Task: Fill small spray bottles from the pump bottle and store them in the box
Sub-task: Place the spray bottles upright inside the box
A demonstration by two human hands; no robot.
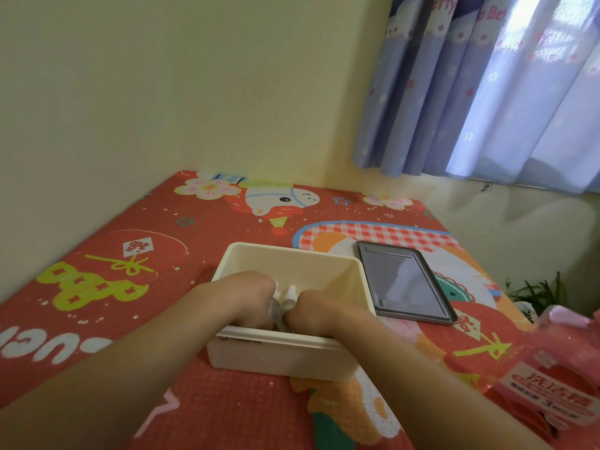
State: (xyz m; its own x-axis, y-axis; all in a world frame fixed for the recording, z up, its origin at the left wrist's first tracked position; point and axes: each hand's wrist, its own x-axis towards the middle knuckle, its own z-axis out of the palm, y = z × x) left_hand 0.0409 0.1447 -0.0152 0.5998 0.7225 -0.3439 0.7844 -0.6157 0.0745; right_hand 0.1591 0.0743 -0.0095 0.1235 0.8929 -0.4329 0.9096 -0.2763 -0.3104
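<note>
Both my hands reach into a cream box on the red cartoon-print tabletop [201, 414].

Left hand [242, 295] and right hand [316, 308] curl knuckles-up inside the box [279, 352], each gripping small clear spray bottles [290, 295] with pale caps. Right of the box lies a dark tray [406, 282]; the pink pump bottle [558, 362] stands far right.

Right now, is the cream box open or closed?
Open. The box has no lid on; both hands reach inside, and its inner walls show.
</note>
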